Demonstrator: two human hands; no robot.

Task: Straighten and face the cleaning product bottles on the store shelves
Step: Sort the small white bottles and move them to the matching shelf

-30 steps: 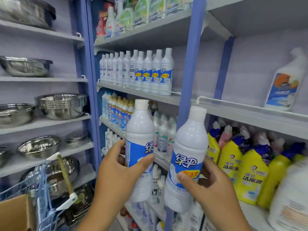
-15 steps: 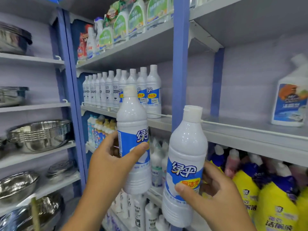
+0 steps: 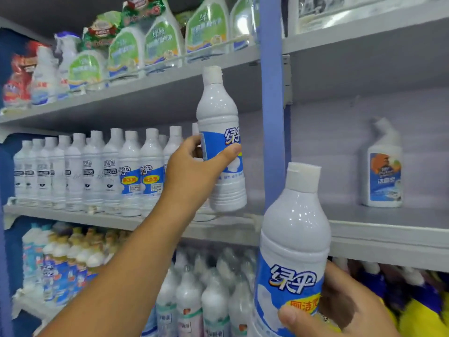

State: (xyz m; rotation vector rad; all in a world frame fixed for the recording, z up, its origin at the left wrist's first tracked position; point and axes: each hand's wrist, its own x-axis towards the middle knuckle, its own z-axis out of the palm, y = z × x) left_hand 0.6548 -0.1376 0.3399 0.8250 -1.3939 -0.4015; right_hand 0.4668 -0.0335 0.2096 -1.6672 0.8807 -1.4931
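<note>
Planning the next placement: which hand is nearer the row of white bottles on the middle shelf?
Left. The left hand is right beside the row of white bottles; the right hand is low, below that shelf.

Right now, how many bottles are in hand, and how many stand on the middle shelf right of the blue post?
White blue-labelled plastic bottles, in hand: 2
White angled-neck plastic bottle, right of blue post: 1
Total: 3
</note>
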